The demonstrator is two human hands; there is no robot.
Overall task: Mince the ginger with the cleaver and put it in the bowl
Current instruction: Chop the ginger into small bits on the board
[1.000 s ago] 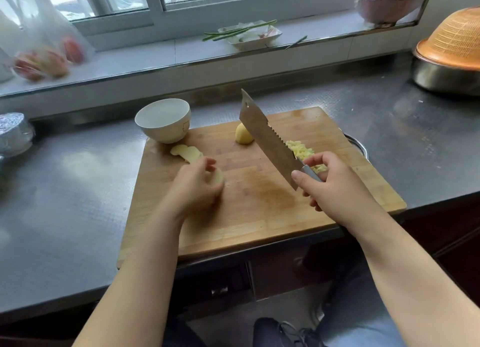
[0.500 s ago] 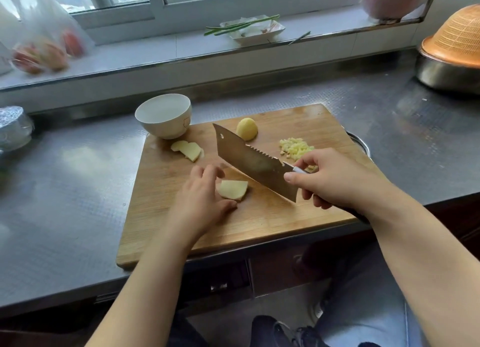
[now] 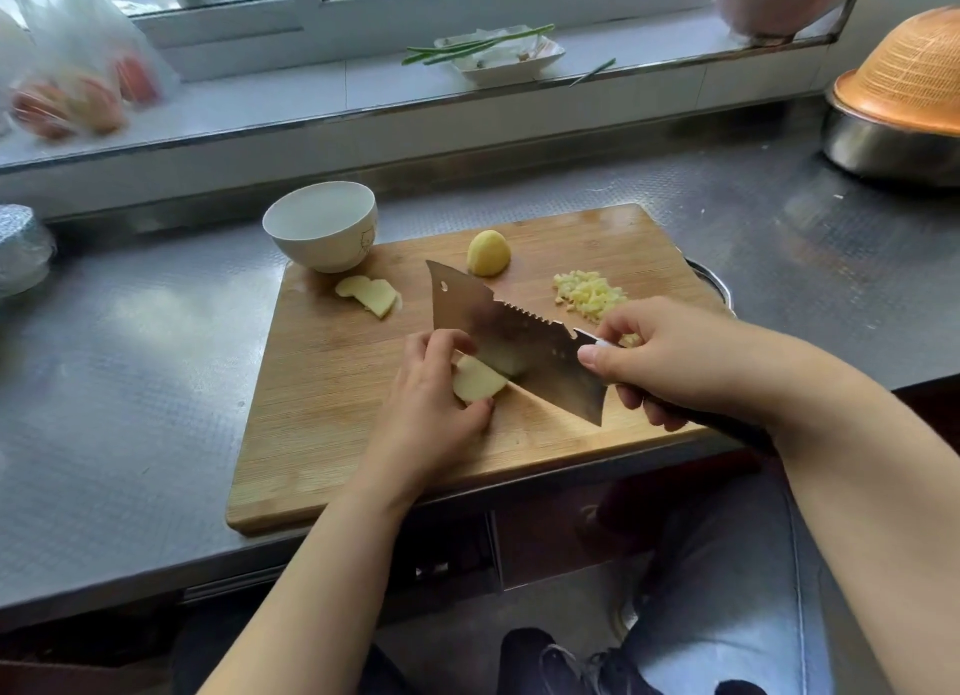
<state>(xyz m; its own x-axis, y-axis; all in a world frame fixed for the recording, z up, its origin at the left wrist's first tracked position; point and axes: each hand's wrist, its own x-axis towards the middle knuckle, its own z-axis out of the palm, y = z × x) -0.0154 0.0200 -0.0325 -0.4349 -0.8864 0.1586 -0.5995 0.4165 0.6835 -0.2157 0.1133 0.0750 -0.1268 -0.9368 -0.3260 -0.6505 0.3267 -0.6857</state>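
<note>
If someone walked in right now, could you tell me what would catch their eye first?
Probably the cleaver, gripped by the right hand at mid-board, its blade against a ginger slice that the left hand steadies. Next, the minced ginger pile at the cutting board's far right, and the white bowl at its far left corner.

A grey metal counter (image 3: 130, 382) carries a wooden cutting board (image 3: 332, 434) and a white bowl (image 3: 322, 231). A steel basin (image 3: 883, 153) sits at its far right.
</note>
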